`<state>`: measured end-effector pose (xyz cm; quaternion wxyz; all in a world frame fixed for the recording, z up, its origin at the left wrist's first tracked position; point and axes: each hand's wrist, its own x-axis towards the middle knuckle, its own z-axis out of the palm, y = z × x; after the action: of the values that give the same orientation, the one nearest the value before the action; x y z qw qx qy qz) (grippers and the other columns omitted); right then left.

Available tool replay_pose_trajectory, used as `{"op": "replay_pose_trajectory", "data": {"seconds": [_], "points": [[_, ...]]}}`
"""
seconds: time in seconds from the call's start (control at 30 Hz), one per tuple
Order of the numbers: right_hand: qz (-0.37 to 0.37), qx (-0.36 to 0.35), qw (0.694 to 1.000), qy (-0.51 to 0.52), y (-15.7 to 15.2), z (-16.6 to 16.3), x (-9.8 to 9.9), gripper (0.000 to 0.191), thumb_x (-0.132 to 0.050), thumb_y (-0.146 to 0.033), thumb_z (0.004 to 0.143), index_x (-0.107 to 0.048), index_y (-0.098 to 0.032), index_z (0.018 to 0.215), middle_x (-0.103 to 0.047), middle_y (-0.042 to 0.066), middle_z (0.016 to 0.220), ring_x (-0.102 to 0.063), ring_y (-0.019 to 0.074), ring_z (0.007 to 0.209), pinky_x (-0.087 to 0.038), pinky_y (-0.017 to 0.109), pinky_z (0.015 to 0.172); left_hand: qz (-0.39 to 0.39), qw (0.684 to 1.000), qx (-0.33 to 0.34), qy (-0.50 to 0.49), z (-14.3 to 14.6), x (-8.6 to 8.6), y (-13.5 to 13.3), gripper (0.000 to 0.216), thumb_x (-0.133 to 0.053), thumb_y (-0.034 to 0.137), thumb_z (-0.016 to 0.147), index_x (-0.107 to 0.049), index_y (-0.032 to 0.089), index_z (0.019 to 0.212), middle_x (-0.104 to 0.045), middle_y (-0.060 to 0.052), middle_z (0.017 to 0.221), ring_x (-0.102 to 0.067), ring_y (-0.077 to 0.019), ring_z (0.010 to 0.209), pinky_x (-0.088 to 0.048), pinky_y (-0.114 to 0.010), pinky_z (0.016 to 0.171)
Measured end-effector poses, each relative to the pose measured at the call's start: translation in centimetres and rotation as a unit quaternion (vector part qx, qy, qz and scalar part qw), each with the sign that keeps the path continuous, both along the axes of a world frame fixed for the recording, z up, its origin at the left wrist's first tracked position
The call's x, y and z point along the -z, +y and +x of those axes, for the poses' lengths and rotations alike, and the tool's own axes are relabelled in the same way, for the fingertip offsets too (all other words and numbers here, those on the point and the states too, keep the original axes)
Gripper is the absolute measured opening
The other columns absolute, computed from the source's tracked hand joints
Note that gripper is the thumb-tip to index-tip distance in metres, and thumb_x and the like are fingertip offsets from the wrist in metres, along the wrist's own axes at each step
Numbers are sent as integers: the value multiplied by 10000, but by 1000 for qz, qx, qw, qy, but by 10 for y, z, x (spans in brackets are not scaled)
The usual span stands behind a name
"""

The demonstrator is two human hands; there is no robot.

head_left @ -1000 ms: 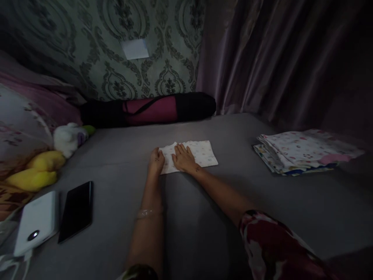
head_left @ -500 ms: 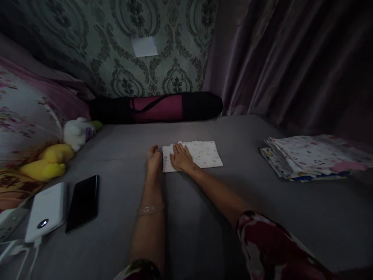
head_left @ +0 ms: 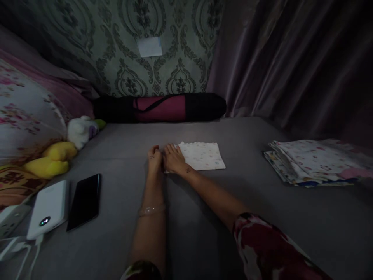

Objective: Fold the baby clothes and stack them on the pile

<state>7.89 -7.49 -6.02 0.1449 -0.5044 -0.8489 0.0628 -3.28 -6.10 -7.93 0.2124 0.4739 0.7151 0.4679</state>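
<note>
A white folded cloth [head_left: 201,155] with a small pale print and a ruffled far edge lies flat on the grey bed sheet [head_left: 122,151]. My right hand [head_left: 174,158] rests palm down on its left part, fingers stretched out and covering that end. Beside the cloth's left edge, close to the right fingers, my left hand [head_left: 154,157] stands on its side with curled fingers. Whether those fingers pinch anything is hidden from this view.
A stack of folded printed cloths [head_left: 314,159] lies to the right. On the left are a black phone [head_left: 85,201], a white power bank [head_left: 50,208] with cables, and plush toys [head_left: 55,159]. A long black and pink bag [head_left: 160,108] lies along the wall.
My right hand has slid left over the cloth to its left end, close to my left hand. My left hand stays at the edge. The view has shifted slightly.
</note>
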Motion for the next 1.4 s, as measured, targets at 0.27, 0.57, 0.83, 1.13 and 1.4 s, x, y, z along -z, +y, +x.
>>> {"op": "replay_pose_trajectory", "data": {"seconds": [0.27,0.57,0.83,1.13,1.4], "points": [[-11,-30,999,-10,-8,-6,7,569,-322,-288,969,-349,-18,1470,-290,170,1568,-219,261,1459,-103,439,1193,-28,995,-25,-91,10,-12,1,417,-340,192,867,-606,144,1184,-660,-117,1219,-615,-204,1145,-478,-318,1000],[-14,80,996,22,12,49,-5,586,-238,-344,1004,-329,-26,1488,-285,157,1572,-187,251,1471,-88,432,1195,-13,997,67,33,32,-8,3,416,-353,201,906,-575,158,1255,-650,-119,1246,-592,-222,1186,-462,-363,1013],[-39,87,995,-11,17,70,15,594,-262,-361,1000,-323,-38,1494,-293,147,1571,-194,254,1467,-72,435,1195,12,974,157,163,51,7,2,407,-376,161,909,-553,155,1275,-609,-120,1304,-550,-198,1230,-406,-334,1072],[-13,137,990,6,18,108,1,595,-261,-340,1000,-296,-23,1502,-250,152,1585,-165,257,1474,-77,438,1191,-11,937,202,284,64,4,-8,400,-360,191,954,-516,153,1321,-539,-142,1401,-425,-243,1365,-320,-435,1137],[-34,142,989,-11,13,122,14,598,-266,-359,995,-303,-49,1506,-269,131,1581,-191,257,1467,-92,467,1187,-77,900,243,355,75,0,-16,476,-356,356,987,-446,147,1405,-374,-145,1536,-284,-276,1448,-211,-532,1172]]}}
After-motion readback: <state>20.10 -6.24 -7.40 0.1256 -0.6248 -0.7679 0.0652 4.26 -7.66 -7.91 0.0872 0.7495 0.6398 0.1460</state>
